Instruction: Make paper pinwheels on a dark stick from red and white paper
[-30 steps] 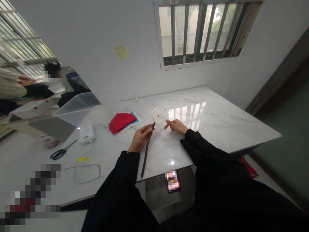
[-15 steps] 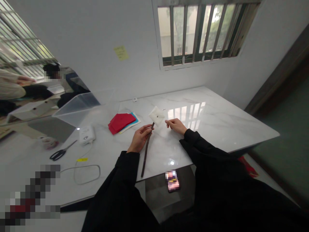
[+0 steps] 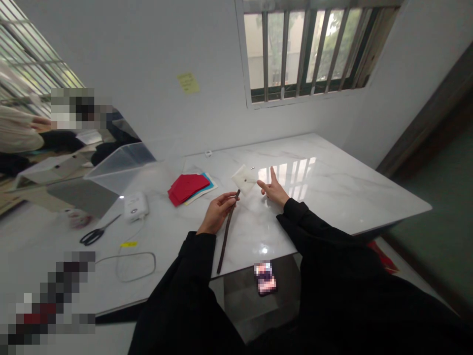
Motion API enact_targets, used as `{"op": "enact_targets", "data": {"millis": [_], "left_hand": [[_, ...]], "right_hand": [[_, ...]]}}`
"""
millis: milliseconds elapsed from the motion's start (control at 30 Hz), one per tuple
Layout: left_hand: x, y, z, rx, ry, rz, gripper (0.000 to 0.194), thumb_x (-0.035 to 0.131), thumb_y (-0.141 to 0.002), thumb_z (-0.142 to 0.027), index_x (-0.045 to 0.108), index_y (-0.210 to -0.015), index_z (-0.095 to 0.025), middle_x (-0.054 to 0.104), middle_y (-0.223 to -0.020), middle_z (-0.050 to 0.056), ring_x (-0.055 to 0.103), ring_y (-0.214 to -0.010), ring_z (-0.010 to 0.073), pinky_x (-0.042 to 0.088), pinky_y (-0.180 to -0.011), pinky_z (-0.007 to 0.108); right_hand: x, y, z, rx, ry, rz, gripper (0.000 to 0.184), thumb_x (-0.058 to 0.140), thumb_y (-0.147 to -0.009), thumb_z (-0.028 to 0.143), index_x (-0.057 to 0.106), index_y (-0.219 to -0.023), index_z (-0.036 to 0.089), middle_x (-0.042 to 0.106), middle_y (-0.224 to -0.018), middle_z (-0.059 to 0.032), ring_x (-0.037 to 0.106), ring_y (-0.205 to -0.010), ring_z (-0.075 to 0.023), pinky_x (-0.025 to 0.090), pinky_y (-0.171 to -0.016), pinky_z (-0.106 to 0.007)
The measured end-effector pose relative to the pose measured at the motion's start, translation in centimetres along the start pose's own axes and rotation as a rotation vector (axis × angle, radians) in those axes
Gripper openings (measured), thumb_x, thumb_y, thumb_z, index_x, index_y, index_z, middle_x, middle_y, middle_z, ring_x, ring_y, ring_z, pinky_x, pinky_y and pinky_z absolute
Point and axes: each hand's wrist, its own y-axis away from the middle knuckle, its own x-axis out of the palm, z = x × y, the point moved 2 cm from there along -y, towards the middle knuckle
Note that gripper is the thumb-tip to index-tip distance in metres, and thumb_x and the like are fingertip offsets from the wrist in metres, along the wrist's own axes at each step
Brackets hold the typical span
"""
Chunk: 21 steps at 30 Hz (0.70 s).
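Note:
My left hand pinches the upper end of a long dark stick that slants down toward the near table edge. At the stick's top sits a small white square piece with a dark dot in its middle. My right hand hovers just right of that piece, its fingers spread and one pointing up, holding nothing. Both arms wear black sleeves.
Red and blue sheets lie left of my hands on the white marble table. Further left are a white device, black scissors, a cable loop and a clear plastic bin. Other people sit at far left.
My right hand has opened from a pinch to spread fingers beside the white piece. My left hand keeps its grip on the stick.

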Motion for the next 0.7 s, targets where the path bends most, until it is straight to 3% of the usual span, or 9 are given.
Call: {"op": "enact_targets", "data": {"millis": [67,133,200,267,300,367,533,633,700], "left_hand": [[0.08,0.09,-0.01,0.002,-0.013,0.008,0.056,0.097,-0.064,-0.046,0.079,-0.108,-0.016,0.079,-0.107,0.013,0.072,-0.101,0.0248,0.053,-0.086,0.034],[0.16,0.15,-0.01,-0.002,-0.027,0.023,0.056,0.097,-0.064,-0.047,0.079,-0.108,-0.017,0.080,-0.105,0.012,0.072,-0.099,0.0241,0.053,-0.085,0.033],[0.19,0.16,-0.01,-0.001,-0.031,0.035,0.056,0.097,-0.064,-0.046,0.079,-0.108,-0.017,0.080,-0.104,0.011,0.071,-0.097,0.0233,0.052,-0.083,0.032],[0.16,0.12,-0.04,0.009,-0.017,0.022,0.055,0.097,-0.064,-0.046,0.079,-0.107,-0.017,0.080,-0.105,0.011,0.071,-0.096,0.0223,0.052,-0.082,0.031],[0.12,0.08,-0.05,0.014,-0.006,0.010,0.055,0.097,-0.064,-0.045,0.079,-0.107,-0.017,0.080,-0.104,0.010,0.071,-0.094,0.0215,0.051,-0.082,0.031],[0.06,-0.02,-0.04,0.015,0.017,-0.014,0.055,0.098,-0.063,-0.044,0.079,-0.106,-0.017,0.079,-0.102,0.010,0.070,-0.091,0.0196,0.051,-0.081,0.030],[0.04,-0.11,-0.03,0.000,0.045,-0.030,0.055,0.099,-0.060,-0.043,0.079,-0.104,-0.017,0.079,-0.100,0.009,0.070,-0.091,0.0186,0.052,-0.081,0.029],[0.06,-0.05,-0.06,0.001,0.033,-0.029,0.055,0.099,-0.060,-0.043,0.079,-0.105,-0.017,0.079,-0.101,0.010,0.070,-0.092,0.0197,0.052,-0.083,0.031],[0.08,-0.04,-0.06,0.002,0.033,-0.024,0.055,0.099,-0.060,-0.043,0.080,-0.105,-0.016,0.079,-0.101,0.010,0.070,-0.093,0.0202,0.052,-0.083,0.031]], "right_hand": [[-0.30,0.27,0.47,-0.010,0.048,-0.064,0.110,0.061,-0.088,0.074,0.016,-0.170,0.016,0.066,-0.068,0.0038,0.065,-0.066,-0.0217,0.053,-0.081,-0.037],[-0.66,0.31,0.88,-0.026,0.098,-0.073,0.091,0.058,-0.090,0.075,0.044,-0.159,0.017,0.065,-0.065,0.0029,0.064,-0.067,-0.0214,0.051,-0.082,-0.036],[-0.88,0.12,1.00,-0.007,0.147,0.005,0.071,0.047,-0.095,0.076,0.074,-0.121,0.015,0.062,-0.060,0.0001,0.063,-0.066,-0.0199,0.049,-0.082,-0.034],[-0.97,-0.19,0.89,0.022,0.194,0.091,0.074,0.036,-0.100,0.074,0.073,-0.073,0.016,0.057,-0.054,-0.0027,0.060,-0.062,-0.0179,0.046,-0.080,-0.032],[-1.00,-0.33,0.79,0.029,0.210,0.110,0.076,0.034,-0.101,0.073,0.065,-0.059,0.017,0.055,-0.052,-0.0035,0.058,-0.060,-0.0170,0.045,-0.078,-0.032],[-1.02,-0.57,0.58,0.026,0.213,0.094,0.076,0.034,-0.102,0.071,0.053,-0.049,0.019,0.054,-0.050,-0.0036,0.056,-0.058,-0.0159,0.043,-0.075,-0.031],[-0.87,-0.60,0.25,0.026,0.179,0.036,0.068,0.038,-0.102,0.065,0.064,-0.060,0.018,0.055,-0.053,-0.0016,0.057,-0.060,-0.0161,0.043,-0.075,-0.030],[-0.78,-0.36,0.35,0.022,0.163,-0.003,0.054,0.046,-0.102,0.059,0.074,-0.084,0.017,0.057,-0.057,0.0004,0.059,-0.063,-0.0169,0.045,-0.076,-0.030],[-0.70,-0.18,0.45,0.047,0.134,-0.039,0.044,0.055,-0.101,0.054,0.075,-0.110,0.016,0.063,-0.065,0.0004,0.062,-0.066,-0.0167,0.046,-0.078,-0.030]]}}
